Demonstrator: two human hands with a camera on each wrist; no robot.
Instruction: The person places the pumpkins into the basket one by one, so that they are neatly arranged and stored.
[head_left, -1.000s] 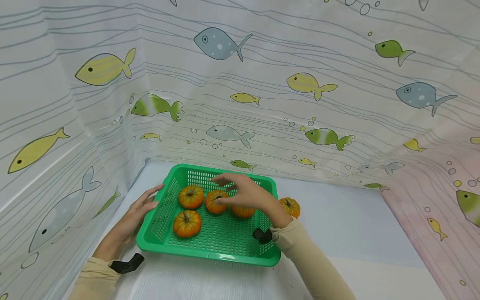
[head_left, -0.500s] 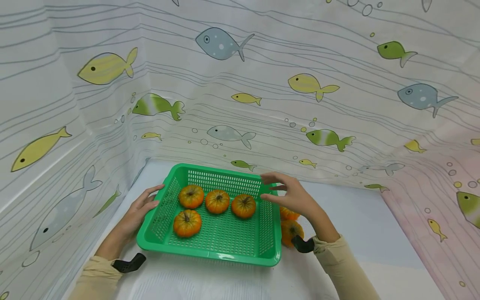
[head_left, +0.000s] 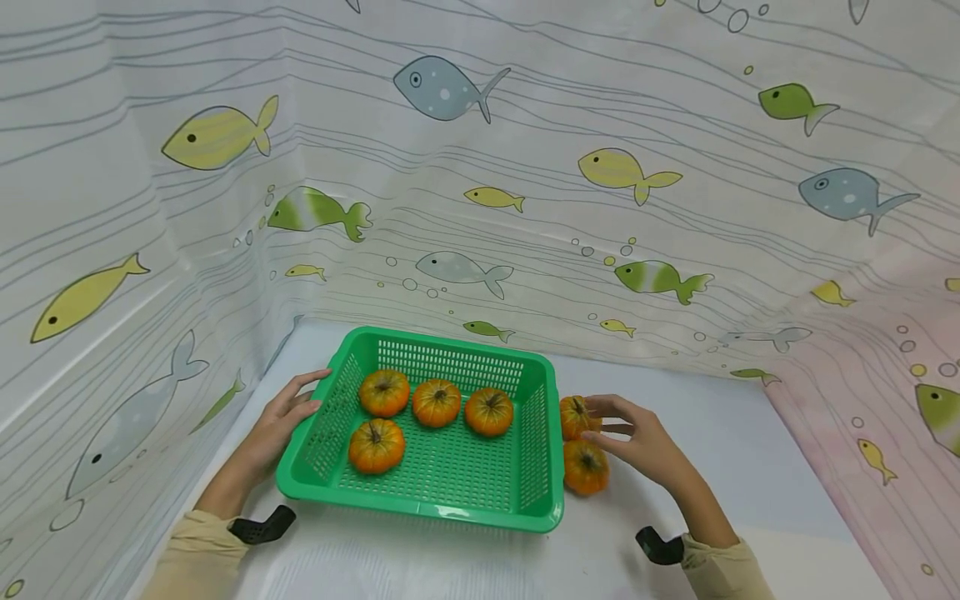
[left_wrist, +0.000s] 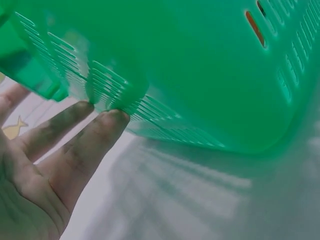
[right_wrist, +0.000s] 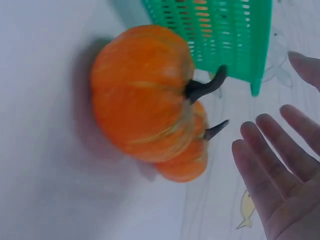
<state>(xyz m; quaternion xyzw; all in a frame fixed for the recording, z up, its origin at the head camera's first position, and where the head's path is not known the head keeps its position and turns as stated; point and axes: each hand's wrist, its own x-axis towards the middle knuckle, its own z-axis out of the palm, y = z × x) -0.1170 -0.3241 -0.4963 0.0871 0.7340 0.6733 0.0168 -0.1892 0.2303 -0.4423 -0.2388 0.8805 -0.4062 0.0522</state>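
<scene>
Inside the green plastic basket [head_left: 442, 505] sit several small orange pumpkins, among them a front-left one [head_left: 376, 447] and a right one [head_left: 489, 412]. My left hand [head_left: 272, 433] touches the basket's left side; in the left wrist view its straight fingertips [left_wrist: 114, 119] rest on the slotted wall. Outside the basket's right side stand two more pumpkins, a rear one [head_left: 574, 417] and a front one [head_left: 586, 468]. By these two is my right hand [head_left: 637, 435], its fingers spread and holding nothing. In the right wrist view the nearer pumpkin [right_wrist: 142, 92] partly hides the other.
A white surface [head_left: 697, 450] lies under everything. Fish-printed curtain walls [head_left: 555, 225] stand at the back, left and right. Black wrist devices sit at both cuffs, the left one [head_left: 262, 527] near the basket's front-left corner.
My right hand has moved from above the basket, over its right rim, to the pumpkins outside. The left hand and the basket have stayed in place.
</scene>
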